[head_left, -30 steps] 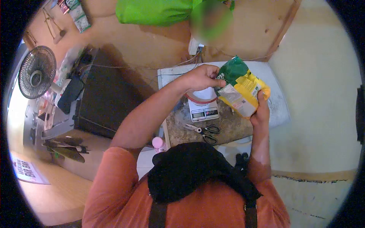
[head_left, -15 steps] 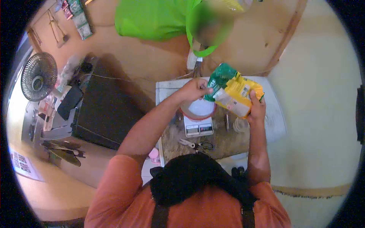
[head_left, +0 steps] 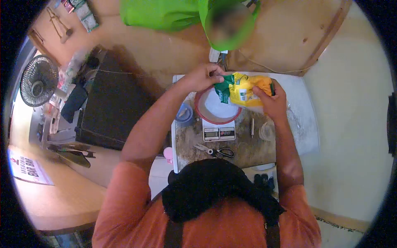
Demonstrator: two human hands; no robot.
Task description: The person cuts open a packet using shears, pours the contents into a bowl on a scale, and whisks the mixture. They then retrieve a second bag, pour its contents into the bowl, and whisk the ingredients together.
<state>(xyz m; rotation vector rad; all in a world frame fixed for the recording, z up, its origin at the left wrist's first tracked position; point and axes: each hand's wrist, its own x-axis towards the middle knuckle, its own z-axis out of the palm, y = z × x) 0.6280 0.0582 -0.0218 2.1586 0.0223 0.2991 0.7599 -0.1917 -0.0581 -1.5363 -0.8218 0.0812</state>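
Note:
A yellow and green plastic packet (head_left: 245, 91) is held between both hands above the table. My left hand (head_left: 205, 78) pinches its green end. Around the yellow end, my right hand (head_left: 271, 99) is closed with the thumb on top. Below the packet's green end stands a round bowl with a reddish rim (head_left: 198, 110), with white contents that look like powder. The bowl rests on a white kitchen scale (head_left: 218, 133) with a small display. Whether anything is coming out of the packet cannot be seen.
Scissors (head_left: 215, 151) lie in front of the scale. A blue container (head_left: 184, 114) stands left of the bowl, a clear round tub (head_left: 266, 130) to the right. A dark cabinet (head_left: 113, 103) and a fan (head_left: 39, 81) are at left. A green bag (head_left: 165, 14) hangs behind.
The packet has tilted lower, its green end now over the bowl's edge. My left hand has moved slightly up. The blue container has come into view from behind my left arm.

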